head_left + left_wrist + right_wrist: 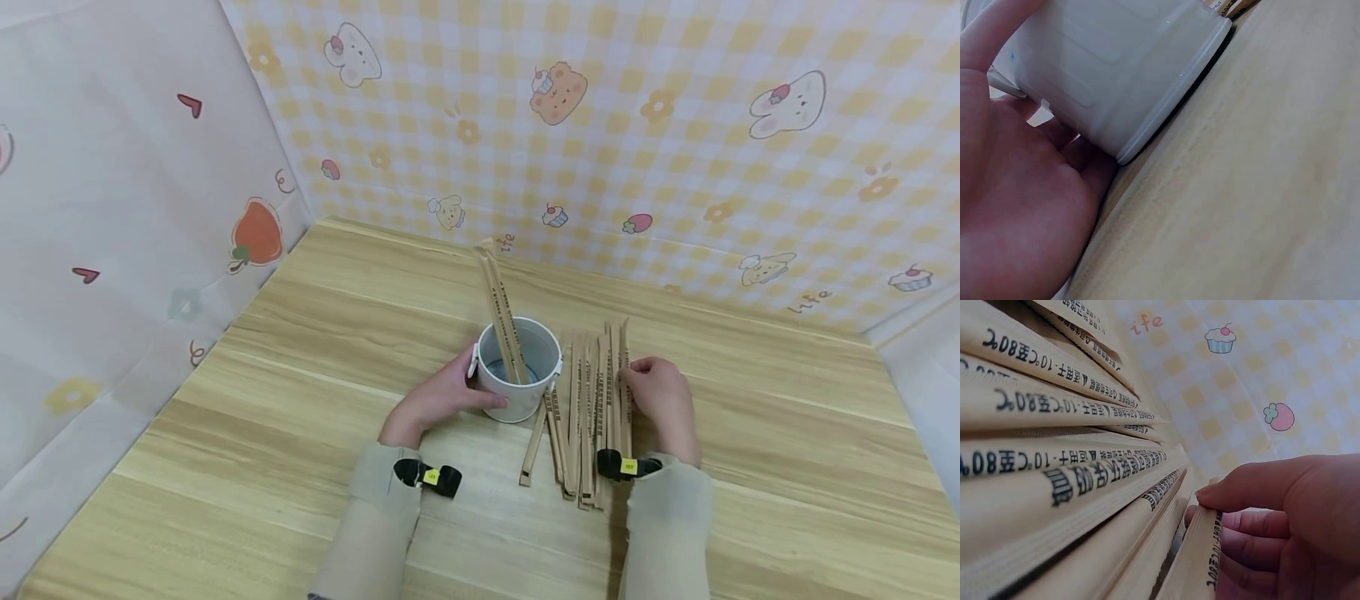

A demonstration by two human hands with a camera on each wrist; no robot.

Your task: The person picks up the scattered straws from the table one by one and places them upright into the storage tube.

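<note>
A small white bucket (528, 403) stands upright on the wooden table. My left hand (438, 393) holds it from the left, thumb across the front; in the left wrist view the fingers reach around the bucket wall (1122, 69). Two paper-wrapped straws (501, 312) lean inside it, their tops poking well above the rim. To its right lies a loose row of wrapped straws (583, 417) with dark printing. At the row's right edge, my right hand (663, 396) pinches one wrapped straw (1196, 565) between thumb and finger, beside the other straws.
The light wooden table (300, 358) runs back to a yellow checked cloth (675, 167) with cartoon prints. A white printed sheet (135, 208) hangs along the left side. A single straw (532, 450) lies slanted near the bucket's front.
</note>
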